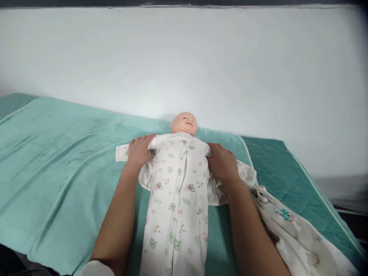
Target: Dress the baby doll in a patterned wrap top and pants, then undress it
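A baby doll [184, 122] lies on its back, head toward the wall. A white baby romper [179, 184] printed with green cats covers its body and runs down past the bottom edge of the view. My left hand [140, 150] is closed over the sleeve on the left, whose flat cuff [122, 152] sticks out beyond my fingers. On the other side my right hand [223, 161] wraps round the other sleeve near the shoulder, with its fingertips mostly hidden. Whitish cloth [216, 190] lies partly under the doll, below my right hand.
Beneath everything spreads a light green blanket [57, 153], over a darker green quilted mat [273, 165] at the right. A second cream garment [299, 226] with printed animals and a tie lies by my right forearm. A white wall [184, 57] stands behind the doll's head.
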The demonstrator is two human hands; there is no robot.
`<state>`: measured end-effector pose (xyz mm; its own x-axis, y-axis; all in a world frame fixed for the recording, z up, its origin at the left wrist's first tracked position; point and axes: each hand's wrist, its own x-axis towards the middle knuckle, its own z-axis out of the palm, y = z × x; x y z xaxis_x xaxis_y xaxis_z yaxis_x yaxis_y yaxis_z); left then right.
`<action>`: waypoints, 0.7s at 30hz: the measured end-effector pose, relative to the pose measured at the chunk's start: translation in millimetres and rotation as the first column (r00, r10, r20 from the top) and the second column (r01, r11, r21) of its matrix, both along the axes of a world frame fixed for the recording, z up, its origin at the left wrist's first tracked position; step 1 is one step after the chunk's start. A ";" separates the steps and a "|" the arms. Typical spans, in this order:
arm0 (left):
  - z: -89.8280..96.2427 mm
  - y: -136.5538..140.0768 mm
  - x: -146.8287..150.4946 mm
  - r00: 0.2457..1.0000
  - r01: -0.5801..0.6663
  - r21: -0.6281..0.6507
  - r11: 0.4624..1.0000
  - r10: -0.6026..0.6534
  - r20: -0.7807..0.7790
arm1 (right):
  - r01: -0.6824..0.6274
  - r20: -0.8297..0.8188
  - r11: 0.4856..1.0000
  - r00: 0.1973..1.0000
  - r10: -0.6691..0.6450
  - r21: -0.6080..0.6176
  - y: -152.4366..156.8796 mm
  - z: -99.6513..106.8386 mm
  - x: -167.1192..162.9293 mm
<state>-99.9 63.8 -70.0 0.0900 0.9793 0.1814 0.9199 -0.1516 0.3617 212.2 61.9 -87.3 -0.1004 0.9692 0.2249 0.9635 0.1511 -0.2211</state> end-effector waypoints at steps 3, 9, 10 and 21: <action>1.3 1.7 -7.8 1.000 -0.020 -0.053 0.998 0.021 0.023 | -0.022 -0.064 1.000 0.998 0.022 -0.004 0.8 -2.9 9.8; 5.6 1.1 -10.8 0.983 0.010 -0.046 0.999 -0.001 0.185 | -0.163 -0.175 0.973 0.966 0.191 0.161 -23.7 35.2 -18.0; 5.7 0.9 -10.5 0.968 -0.006 -0.019 1.000 0.011 0.251 | -0.202 -0.217 0.964 0.947 0.238 0.174 -27.2 46.5 -31.5; 3.2 2.9 -9.3 0.882 -0.217 0.023 0.976 0.186 0.433 | -0.511 0.169 0.829 0.818 0.550 -0.228 29.6 75.9 -180.8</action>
